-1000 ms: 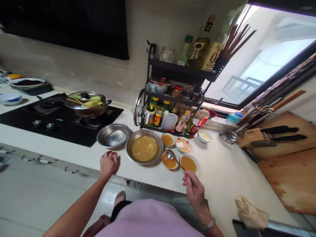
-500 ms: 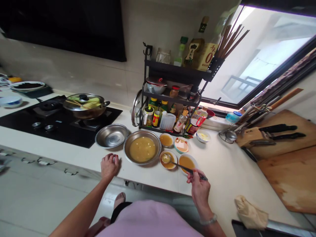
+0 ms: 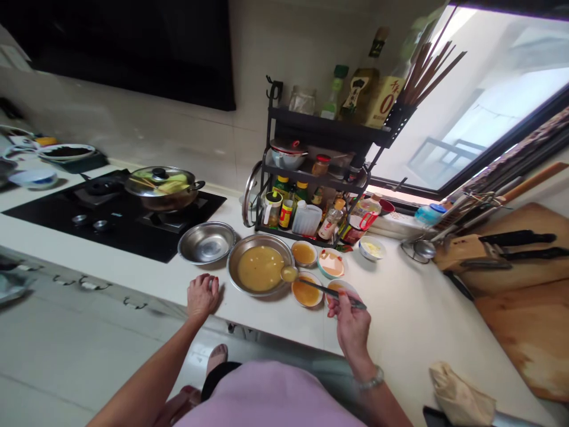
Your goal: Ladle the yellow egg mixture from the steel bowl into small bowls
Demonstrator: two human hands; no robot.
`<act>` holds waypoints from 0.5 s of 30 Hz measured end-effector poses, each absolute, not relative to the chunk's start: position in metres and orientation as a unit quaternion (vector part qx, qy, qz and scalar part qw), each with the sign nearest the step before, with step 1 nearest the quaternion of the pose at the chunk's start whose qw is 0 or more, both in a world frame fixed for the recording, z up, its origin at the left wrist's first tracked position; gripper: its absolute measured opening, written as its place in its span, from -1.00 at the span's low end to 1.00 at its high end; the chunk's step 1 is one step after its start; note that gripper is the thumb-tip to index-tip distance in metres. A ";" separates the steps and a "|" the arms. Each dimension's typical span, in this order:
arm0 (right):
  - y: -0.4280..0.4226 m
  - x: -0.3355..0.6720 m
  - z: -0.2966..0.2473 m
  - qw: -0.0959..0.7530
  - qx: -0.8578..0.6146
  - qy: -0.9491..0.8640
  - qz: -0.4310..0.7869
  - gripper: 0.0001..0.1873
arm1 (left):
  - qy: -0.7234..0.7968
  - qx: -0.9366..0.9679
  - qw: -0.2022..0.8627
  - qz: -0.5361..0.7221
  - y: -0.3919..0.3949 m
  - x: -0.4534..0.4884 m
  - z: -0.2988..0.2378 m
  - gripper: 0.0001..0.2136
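My right hand point(image 3: 352, 326) is closed round the dark handle of a ladle point(image 3: 328, 290). The ladle's round head, with yellowish liquid in it, hangs at the right rim of a steel basin point(image 3: 230, 267). Cloudy yellow liquid with pale bits fills part of that basin. Beneath the handle stands a small bowl point(image 3: 306, 305) of orange-brown liquid. Another bowl point(image 3: 351, 288) is partly hidden behind my right hand. My left hand point(image 3: 202, 296) rests on the counter edge, fingers curled, holding nothing visible, just below an empty steel basin point(image 3: 183, 249).
Behind the basins stand a small bowl point(image 3: 316, 256), a pale-rimmed bowl point(image 3: 331, 275) and a black spice rack point(image 3: 324, 121) full of bottles. A lidded pan point(image 3: 164, 188) sits on the black hob point(image 3: 133, 228) at left. A knife block point(image 3: 457, 249) stands at right; a cloth point(image 3: 460, 394) lies near the front.
The ladle's head has lifted out of the small front bowl and moved left to the basin's rim. My right hand has shifted slightly left. My left hand stays on the counter.
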State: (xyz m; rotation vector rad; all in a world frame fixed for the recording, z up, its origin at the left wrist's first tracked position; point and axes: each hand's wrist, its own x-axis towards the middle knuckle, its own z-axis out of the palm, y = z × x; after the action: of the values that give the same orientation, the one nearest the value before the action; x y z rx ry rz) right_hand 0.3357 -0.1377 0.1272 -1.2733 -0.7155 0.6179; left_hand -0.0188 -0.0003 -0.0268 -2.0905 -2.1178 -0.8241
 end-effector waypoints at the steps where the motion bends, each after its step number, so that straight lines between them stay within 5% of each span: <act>1: -0.133 0.330 0.126 0.695 -0.570 -0.337 0.281 -0.67 | -0.685 -0.677 0.026 -0.268 0.000 -0.019 -0.026 -0.68; 10: -0.130 0.310 0.111 0.608 -0.477 -0.605 0.194 -0.78 | -0.688 -0.674 0.017 -0.269 -0.001 -0.017 -0.021 -0.68; 15: -0.150 0.334 0.117 0.603 -0.511 -0.589 0.166 -0.78 | -0.689 -0.673 0.011 -0.268 -0.002 -0.018 -0.020 -0.67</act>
State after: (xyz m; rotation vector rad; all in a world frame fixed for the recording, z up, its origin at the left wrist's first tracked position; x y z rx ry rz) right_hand 0.3342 -0.1500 0.1174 -1.1830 -1.3641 0.3850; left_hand -0.0181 -0.0018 -0.0205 -2.0998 -2.1502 -0.8361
